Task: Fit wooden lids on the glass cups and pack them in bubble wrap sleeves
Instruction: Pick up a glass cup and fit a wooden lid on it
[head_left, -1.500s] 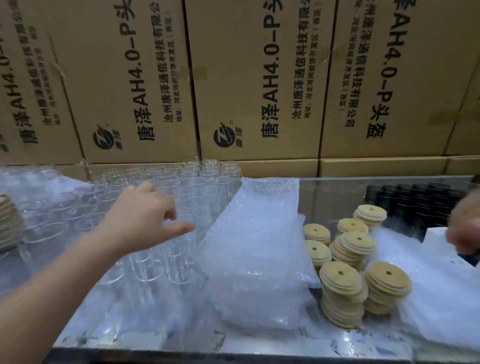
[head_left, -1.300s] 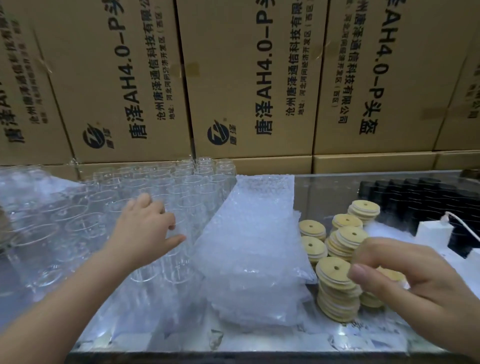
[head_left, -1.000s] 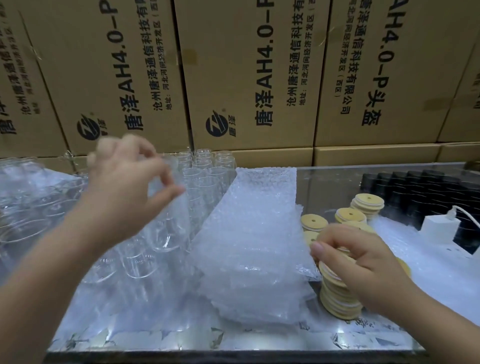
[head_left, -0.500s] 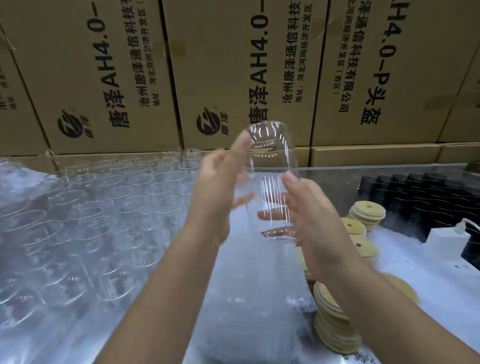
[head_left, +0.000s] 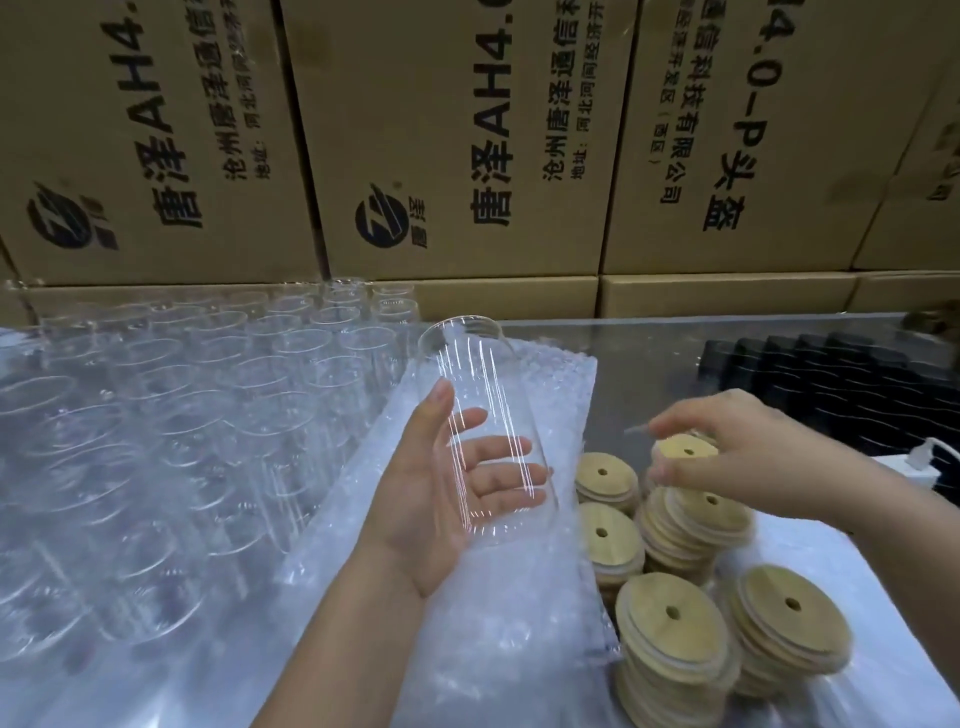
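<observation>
Stacked printed cardboard boxes (head_left: 452, 140) form back wall; glossy reflective tabletop (head_left: 649, 353) beneath.

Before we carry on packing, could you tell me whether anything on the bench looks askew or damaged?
The wooden lid stack beneath the right hand leans, its upper lids offset sideways. The glass cup in the left hand looks intact; nothing seems spilled.

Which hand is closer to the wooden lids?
Right. The right hand is on the lids, apparently pinching one; the left hand holds a cup left of them, above bubble wrap.
</observation>
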